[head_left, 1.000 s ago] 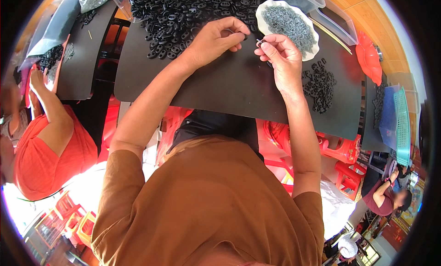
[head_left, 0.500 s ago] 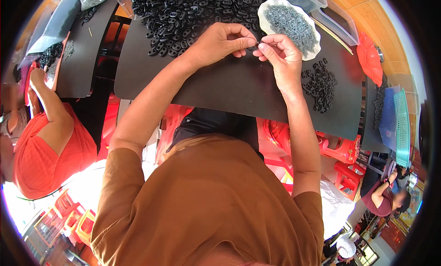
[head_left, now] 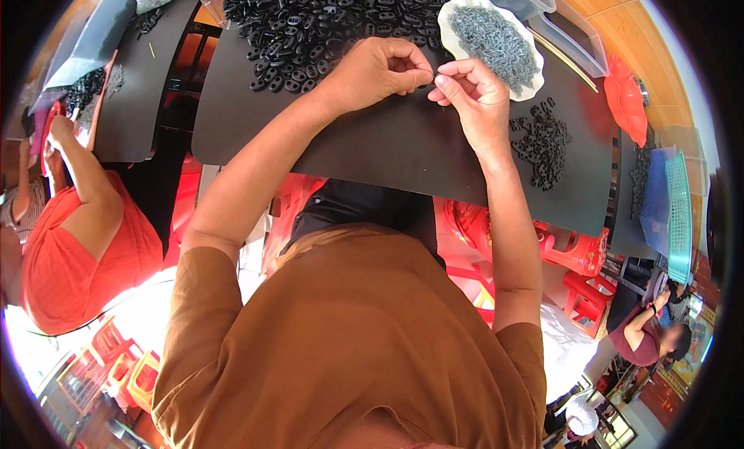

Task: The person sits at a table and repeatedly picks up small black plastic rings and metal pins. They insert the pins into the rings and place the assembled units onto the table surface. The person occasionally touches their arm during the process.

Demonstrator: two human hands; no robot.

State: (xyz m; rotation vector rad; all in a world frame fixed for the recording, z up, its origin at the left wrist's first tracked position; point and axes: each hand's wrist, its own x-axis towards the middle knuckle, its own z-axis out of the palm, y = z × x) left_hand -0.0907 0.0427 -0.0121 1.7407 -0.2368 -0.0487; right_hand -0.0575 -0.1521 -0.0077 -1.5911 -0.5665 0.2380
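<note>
Left hand point(head_left: 376, 70) and right hand point(head_left: 474, 100) meet fingertip to fingertip above the black mat point(head_left: 387, 146), both pinched on a small black part point(head_left: 431, 80) barely visible between them. Heap of black oval pieces point(head_left: 325, 22) lies beyond; white dish of grey metal bits point(head_left: 491, 42) just right

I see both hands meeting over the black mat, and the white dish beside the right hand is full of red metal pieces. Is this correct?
Not quite: in the head view the pieces in the white dish are grey, not red. The rest holds: the left hand and right hand meet over the black mat.
</note>
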